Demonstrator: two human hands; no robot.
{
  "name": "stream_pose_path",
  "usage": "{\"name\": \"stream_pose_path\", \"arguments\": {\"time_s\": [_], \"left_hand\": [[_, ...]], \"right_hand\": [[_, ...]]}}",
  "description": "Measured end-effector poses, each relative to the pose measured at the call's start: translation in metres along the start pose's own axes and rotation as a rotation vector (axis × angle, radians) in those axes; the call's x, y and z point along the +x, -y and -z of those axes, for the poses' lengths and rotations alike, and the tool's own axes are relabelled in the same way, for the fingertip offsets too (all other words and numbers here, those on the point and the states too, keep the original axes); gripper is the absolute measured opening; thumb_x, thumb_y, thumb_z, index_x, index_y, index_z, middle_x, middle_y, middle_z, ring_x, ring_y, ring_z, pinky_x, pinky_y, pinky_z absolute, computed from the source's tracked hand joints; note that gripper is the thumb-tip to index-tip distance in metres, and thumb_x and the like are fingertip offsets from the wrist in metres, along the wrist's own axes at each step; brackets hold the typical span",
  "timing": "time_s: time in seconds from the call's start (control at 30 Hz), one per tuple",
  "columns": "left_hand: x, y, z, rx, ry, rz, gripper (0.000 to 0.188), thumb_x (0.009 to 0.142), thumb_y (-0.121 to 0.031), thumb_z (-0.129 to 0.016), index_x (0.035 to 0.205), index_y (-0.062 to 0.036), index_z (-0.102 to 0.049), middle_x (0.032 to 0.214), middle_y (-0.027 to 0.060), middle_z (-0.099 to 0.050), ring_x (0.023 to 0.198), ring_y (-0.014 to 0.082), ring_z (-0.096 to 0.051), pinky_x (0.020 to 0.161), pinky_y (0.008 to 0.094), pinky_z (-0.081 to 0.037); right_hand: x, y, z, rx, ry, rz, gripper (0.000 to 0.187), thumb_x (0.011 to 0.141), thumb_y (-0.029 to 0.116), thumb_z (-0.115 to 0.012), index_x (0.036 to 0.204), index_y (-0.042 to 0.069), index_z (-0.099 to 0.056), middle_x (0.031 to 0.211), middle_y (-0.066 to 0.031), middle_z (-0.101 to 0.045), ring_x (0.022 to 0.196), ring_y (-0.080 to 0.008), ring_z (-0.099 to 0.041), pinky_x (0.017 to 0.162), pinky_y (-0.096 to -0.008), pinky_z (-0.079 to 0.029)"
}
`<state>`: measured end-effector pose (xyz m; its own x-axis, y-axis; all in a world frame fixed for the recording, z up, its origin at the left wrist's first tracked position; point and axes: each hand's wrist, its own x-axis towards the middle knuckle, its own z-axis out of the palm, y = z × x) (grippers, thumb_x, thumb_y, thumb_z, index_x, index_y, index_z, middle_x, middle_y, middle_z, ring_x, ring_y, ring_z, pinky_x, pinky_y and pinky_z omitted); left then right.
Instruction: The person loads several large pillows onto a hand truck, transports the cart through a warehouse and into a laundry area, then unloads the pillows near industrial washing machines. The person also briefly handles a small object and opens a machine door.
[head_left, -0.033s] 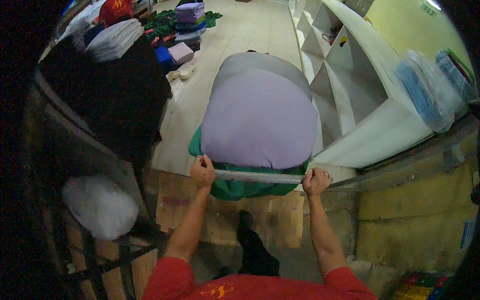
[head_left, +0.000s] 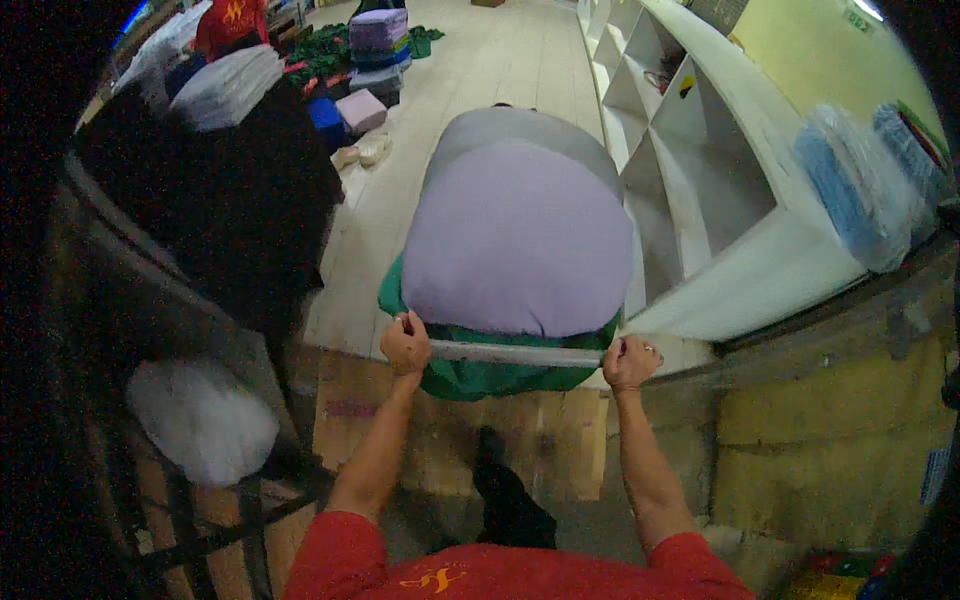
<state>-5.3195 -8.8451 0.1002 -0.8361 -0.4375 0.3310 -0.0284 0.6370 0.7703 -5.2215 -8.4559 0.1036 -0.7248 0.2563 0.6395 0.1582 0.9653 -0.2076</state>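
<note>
My left hand [head_left: 405, 344] is closed round the left end of a grey metal handlebar [head_left: 510, 354]. At its right end my right hand [head_left: 630, 363] grips the same bar. Just beyond the bar lies a bulky load, with a smooth lavender fabric bundle [head_left: 515, 240] on top at the near side. Behind it rises a grey fabric bundle [head_left: 530, 125]. Green cloth [head_left: 490, 383] shows beneath the lavender one and hangs below the bar. Whatever carries the load underneath is hidden.
White open shelving [head_left: 740, 265] runs along the right, bearing plastic-wrapped blue textiles [head_left: 850, 185]. To the left are a black-covered heap [head_left: 220, 200] and a white plastic bundle [head_left: 205, 420]. Folded fabric stacks [head_left: 378, 45] stand farther off on the pale tiled floor [head_left: 490, 60].
The shelving and side items have shifted very slightly toward me. Both hands keep their hold on the handlebar, and the load stays in front of them.
</note>
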Motion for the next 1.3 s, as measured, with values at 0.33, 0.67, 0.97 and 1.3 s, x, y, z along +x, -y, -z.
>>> {"name": "stream_pose_path", "arguments": {"time_s": [0.33,0.67,0.97,1.3], "left_hand": [[0.279,-0.051,-0.171,0.355,0.408,-0.293,0.035,0.089,-0.031,-0.053,0.077,-0.0019,-0.069,0.079,0.022,-0.069,0.075,0.041,-0.066,0.073,0.05,-0.052],[0.567,-0.242,-0.357,-0.283,0.424,-0.388,0.049,0.095,-0.046,-0.053,0.095,-0.0003,-0.07,0.088,0.0178,-0.072,0.08,0.0255,-0.069,0.072,0.0421,-0.053],[0.813,-0.583,-0.378,-0.638,-0.047,-1.085,0.044,0.094,-0.041,-0.056,0.099,0.0,-0.069,0.092,0.018,-0.071,0.085,0.0261,-0.068,0.076,0.0414,-0.052],[1.027,-0.67,-0.635,-0.476,0.018,-0.988,0.039,0.093,-0.036,-0.058,0.104,0.0003,-0.067,0.097,0.0183,-0.07,0.09,0.0268,-0.067,0.08,0.0407,-0.051]], "right_hand": [[0.259,0.058,-0.194,-0.171,0.243,-0.171,0.033,0.085,0.036,-0.056,0.073,0.01,-0.071,0.078,-0.0143,-0.07,0.082,-0.0337,-0.065,0.093,-0.0516,-0.036],[0.481,0.001,-0.391,-0.013,0.086,-0.168,0.026,0.078,0.023,-0.06,0.056,0.01,-0.065,0.058,-0.0099,-0.062,0.063,-0.0308,-0.059,0.074,-0.0425,-0.039],[0.685,-0.072,-0.569,-0.101,0.462,-0.249,0.038,0.088,0.034,-0.05,0.071,0.006,-0.071,0.071,-0.017,-0.067,0.074,-0.036,-0.062,0.084,-0.0521,-0.039],[0.901,-0.104,-0.746,-0.067,0.262,-0.183,0.027,0.072,0.028,-0.062,0.055,0.008,-0.065,0.059,-0.0123,-0.064,0.059,-0.0315,-0.06,0.082,-0.0434,-0.042]]}}
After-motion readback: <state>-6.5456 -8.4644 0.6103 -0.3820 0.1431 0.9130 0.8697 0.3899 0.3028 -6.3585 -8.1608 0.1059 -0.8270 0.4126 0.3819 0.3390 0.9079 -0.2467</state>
